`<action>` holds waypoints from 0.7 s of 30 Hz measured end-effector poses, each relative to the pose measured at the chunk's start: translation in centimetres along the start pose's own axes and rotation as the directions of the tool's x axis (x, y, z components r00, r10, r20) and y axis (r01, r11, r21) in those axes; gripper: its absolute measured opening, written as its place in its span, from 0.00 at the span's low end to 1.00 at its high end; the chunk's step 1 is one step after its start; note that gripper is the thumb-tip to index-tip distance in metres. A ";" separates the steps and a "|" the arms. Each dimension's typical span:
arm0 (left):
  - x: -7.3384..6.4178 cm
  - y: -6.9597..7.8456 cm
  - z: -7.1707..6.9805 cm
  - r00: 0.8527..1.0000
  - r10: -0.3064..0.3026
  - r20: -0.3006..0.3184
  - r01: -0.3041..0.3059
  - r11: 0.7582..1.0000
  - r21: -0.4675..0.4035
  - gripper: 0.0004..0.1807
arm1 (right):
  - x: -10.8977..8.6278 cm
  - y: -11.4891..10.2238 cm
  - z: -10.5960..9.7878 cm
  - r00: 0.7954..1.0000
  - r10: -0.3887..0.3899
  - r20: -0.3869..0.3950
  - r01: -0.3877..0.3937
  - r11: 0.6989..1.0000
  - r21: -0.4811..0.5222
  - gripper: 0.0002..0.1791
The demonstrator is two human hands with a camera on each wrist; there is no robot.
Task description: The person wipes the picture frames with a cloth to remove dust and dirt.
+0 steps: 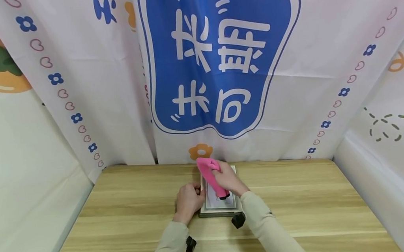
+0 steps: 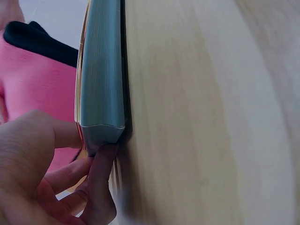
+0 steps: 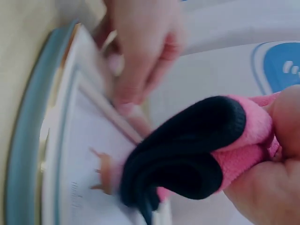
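Note:
A picture frame (image 1: pixel 213 204) with a pale border lies face up on the table, near its far edge. My left hand (image 1: pixel 189 199) is at the frame's left side; in the left wrist view its thumb and fingers pinch the thick grey-blue edge (image 2: pixel 102 70). Above the frame, my right hand (image 1: pixel 228 176) grips a folded pink cloth (image 1: pixel 207 173) with black trim. The black trim (image 3: pixel 201 126) hangs over the picture in the right wrist view. Part of the picture is hidden by the cloth and the right hand.
The wood-grain table (image 1: pixel 138 226) extends to both sides of the frame. Behind it hangs a white printed curtain (image 1: pixel 293 107) with a blue panel, and pale walls flank the table. A black wrist camera (image 1: pixel 238 220) is by the frame's near right corner.

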State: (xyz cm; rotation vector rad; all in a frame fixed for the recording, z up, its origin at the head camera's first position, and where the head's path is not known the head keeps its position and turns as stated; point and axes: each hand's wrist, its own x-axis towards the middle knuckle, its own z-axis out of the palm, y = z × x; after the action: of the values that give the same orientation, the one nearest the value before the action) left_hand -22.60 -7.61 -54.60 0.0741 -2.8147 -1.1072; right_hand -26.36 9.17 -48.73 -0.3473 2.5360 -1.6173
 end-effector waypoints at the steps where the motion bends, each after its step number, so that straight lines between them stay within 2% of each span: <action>1: 0.0 0.0 0.0 1.000 0.000 -0.001 0.000 1.000 0.000 0.05 | -0.2 -0.3 -0.4 1.000 -0.009 -0.003 0.009 1.000 0.020 0.17; 3: -0.1 0.1 0.0 1.000 -0.004 -0.001 0.004 1.000 0.005 0.05 | -0.6 -0.7 -1.3 1.000 -0.026 -0.010 0.027 0.998 0.048 0.15; 6: -0.1 0.1 0.0 1.000 -0.008 0.001 0.008 1.000 0.015 0.05 | -1.1 -1.6 -2.6 0.999 -0.042 -0.012 0.043 0.997 0.058 0.06; 10: -0.1 -0.1 0.1 1.000 -0.022 0.011 0.022 0.999 0.023 0.06 | -2.0 -2.4 -4.4 0.998 -0.043 -0.035 0.043 0.999 0.017 0.12; 12: -0.1 -0.2 0.1 1.000 -0.024 0.012 0.024 0.999 0.026 0.06 | -2.4 -2.8 -5.3 0.997 -0.052 -0.048 0.052 0.999 -0.004 0.12; 16: -0.1 -0.3 0.0 1.000 -0.018 0.000 0.018 0.999 0.029 0.07 | -2.9 -3.3 -7.0 0.990 -0.117 -0.073 0.110 0.990 -0.093 0.11; 21: -0.1 -0.2 0.0 1.000 -0.002 -0.014 0.003 1.000 0.023 0.07 | -3.7 -3.1 -8.5 0.967 -0.216 -0.135 0.173 0.945 -0.277 0.07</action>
State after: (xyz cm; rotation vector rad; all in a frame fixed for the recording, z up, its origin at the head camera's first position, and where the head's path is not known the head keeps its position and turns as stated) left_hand -22.48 -7.72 -54.78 0.0868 -2.8161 -1.0714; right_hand -24.21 16.31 -42.41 -0.5275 2.9361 -1.4183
